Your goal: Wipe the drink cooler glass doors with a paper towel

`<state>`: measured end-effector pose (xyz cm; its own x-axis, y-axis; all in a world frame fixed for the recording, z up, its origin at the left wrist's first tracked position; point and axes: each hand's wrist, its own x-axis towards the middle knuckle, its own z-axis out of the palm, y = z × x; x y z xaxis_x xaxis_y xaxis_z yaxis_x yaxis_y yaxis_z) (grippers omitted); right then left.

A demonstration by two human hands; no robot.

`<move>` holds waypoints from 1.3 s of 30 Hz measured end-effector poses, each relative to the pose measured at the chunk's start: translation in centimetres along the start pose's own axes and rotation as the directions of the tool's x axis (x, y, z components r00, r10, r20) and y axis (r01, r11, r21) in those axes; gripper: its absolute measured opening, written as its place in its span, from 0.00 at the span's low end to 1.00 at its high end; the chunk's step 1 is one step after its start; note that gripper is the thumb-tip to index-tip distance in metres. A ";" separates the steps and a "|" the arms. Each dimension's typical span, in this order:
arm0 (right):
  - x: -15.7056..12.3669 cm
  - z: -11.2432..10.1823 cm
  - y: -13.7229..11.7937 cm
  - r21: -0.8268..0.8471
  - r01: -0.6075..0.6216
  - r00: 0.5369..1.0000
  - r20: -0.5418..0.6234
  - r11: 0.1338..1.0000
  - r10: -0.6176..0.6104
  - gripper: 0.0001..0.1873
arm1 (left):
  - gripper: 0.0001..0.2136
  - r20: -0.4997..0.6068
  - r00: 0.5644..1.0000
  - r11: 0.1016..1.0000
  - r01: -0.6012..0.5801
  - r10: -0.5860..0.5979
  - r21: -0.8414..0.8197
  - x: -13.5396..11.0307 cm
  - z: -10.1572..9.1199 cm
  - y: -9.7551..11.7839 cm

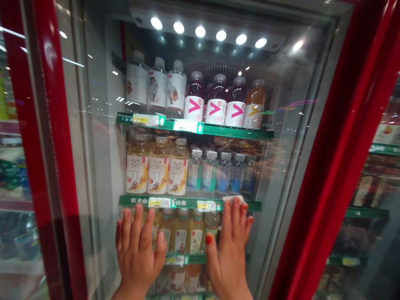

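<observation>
Both my hands lie on the glass door (pixel 287 137) of a drinks fridge with a red frame (pixel 331 175). My left hand (pixel 139 246) is flat on the glass, fingers spread, with nothing in it. My right hand (pixel 229 246) also lies flat and presses a white cloth (pixel 233 198) to the glass; the cloth's edges show past the fingertips. Behind the glass, at hand height, stand pale yellow drink bottles (pixel 183 231).
Inside are green-edged shelves (pixel 193 127): clear and red bottles (pixel 215 102) on top, yellow tea bottles (pixel 158 166) and blue-labelled water bottles (pixel 218 173) below. A row of lamps (pixel 208 35) shines at the top. More fridges stand on the left (pixel 15 175) and right (pixel 375 183).
</observation>
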<state>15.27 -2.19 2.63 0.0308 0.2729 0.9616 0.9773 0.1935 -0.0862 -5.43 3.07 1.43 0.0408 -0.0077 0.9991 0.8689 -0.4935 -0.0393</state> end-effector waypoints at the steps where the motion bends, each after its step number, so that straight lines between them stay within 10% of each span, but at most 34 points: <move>1: -0.4 0.4 -1.1 0.000 0.103 0.994 0.030 0.995 -0.103 0.42 | 0.38 0.003 1.000 1.000 0.003 -0.003 0.001 0.0 0.0 0.0; 5: -2.8 0.6 -1.7 0.005 0.332 0.939 0.092 0.943 -0.331 0.43 | 0.37 0.032 0.999 0.999 0.023 -0.022 -0.031 -0.2 -0.4 0.0; 12: 2.0 0.3 -0.8 -0.052 0.000 1.000 -0.003 0.999 0.000 0.44 | 0.37 0.108 0.993 0.988 0.070 -0.055 -0.140 -0.3 -1.4 -0.1; 19: -0.3 1.8 -5.3 0.052 0.493 0.855 0.160 0.869 -0.494 0.43 | 0.33 0.032 0.985 0.943 0.171 -0.169 -0.286 -1.9 -3.3 -3.2; 25: 1.4 2.5 -7.5 -0.008 0.278 0.950 0.154 0.961 -0.273 0.46 | 0.32 -0.011 0.997 0.980 0.068 -0.071 -0.185 -3.5 -2.1 -5.9; 31: 0.5 4.4 -10.5 0.144 0.613 0.738 0.248 0.777 -0.628 0.36 | 0.33 -0.079 0.990 0.965 0.094 -0.117 -0.246 -5.2 -1.6 -6.4; 36: 1.6 3.2 -8.2 -0.019 0.378 0.914 0.164 0.926 -0.370 0.44 | 0.36 -0.062 0.988 0.965 0.126 -0.144 -0.229 -7.1 -1.1 -6.8; 39: 3.6 3.8 -10.3 -0.025 0.343 0.929 0.158 0.939 -0.335 0.46 | 0.37 -0.060 0.983 0.964 0.154 -0.171 -0.218 -8.1 -0.7 -7.1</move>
<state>4.54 0.40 5.98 -0.3320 0.3371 0.8810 0.9334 0.2521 0.2553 -12.23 6.03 -6.36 -0.1382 0.0243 0.9901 0.7359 -0.6666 0.1191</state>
